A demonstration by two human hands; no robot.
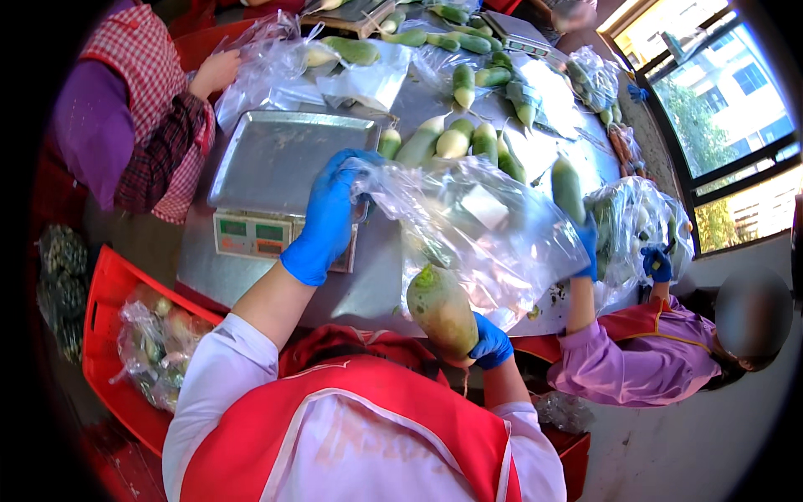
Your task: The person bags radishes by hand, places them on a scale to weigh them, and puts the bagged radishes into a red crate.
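Note:
My left hand (328, 216), in a blue glove, is closed on the edge of a clear plastic bag (535, 238) spread over the near part of the table. Low in front of my chest, my right hand (493, 343), also gloved in blue, grips a large green radish (442, 311) by its lower end; its leafy-green top points away from me. A weighing scale (293, 159) with a metal tray stands just beyond my left hand. Several green radishes (452, 144) lie on the table behind the bag. Whether anything is inside the bag I cannot tell.
To the right, a co-worker's gloved hand (588, 247) is at another radish (567, 189), beside filled bags (644, 213). A second person (138, 109) handles plastic bags (268, 71) at the far left. A red crate (104, 335) with bagged vegetables stands at my left, below the metal table (205, 280).

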